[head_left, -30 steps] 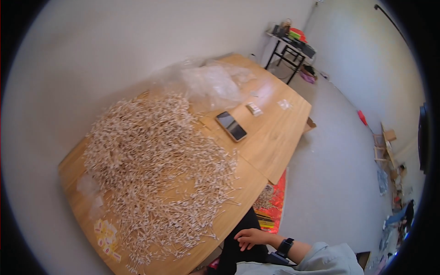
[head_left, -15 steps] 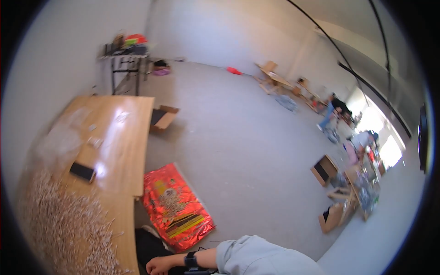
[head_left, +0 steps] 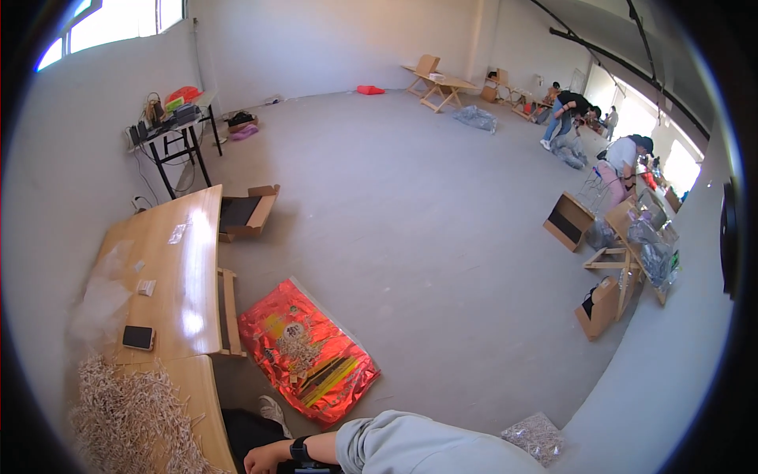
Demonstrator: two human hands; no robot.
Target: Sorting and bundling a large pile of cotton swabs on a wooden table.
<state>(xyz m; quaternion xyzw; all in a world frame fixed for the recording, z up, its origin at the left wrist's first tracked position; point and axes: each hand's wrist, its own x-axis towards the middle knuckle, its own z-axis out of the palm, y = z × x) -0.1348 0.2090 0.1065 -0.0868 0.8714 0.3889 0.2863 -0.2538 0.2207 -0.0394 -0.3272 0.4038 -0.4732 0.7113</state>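
Observation:
My right hand [head_left: 266, 458] hangs low by the lower edge, next to dark trousers [head_left: 241, 426]. Its fingers look curled; their tips and anything in them are hidden. A dark watch [head_left: 299, 449] circles the wrist, below a pale grey sleeve [head_left: 410, 444]. My left hand is out of the picture. Nearest on the left, a heap of thin pale sticks like cotton swabs [head_left: 142, 415] covers the wooden table [head_left: 209, 387]. Beyond it lie a small black box-like device [head_left: 139, 338] and a small white packet [head_left: 146, 287]. A shiny red bag [head_left: 316, 347] with loose sticks on it lies on the floor.
An open cardboard box [head_left: 257, 212] sits beside the table. A dark-legged table [head_left: 178, 142] stands by the left wall. On the right are cardboard boxes [head_left: 567, 221], a tilted wooden table [head_left: 624, 229] and a clear bag [head_left: 535, 437]. Two people [head_left: 567, 114] bend over farther back.
The view has swung: a window at upper left and the clear bag at lower right have come in. My right hand stays low, slightly farther left in the picture.

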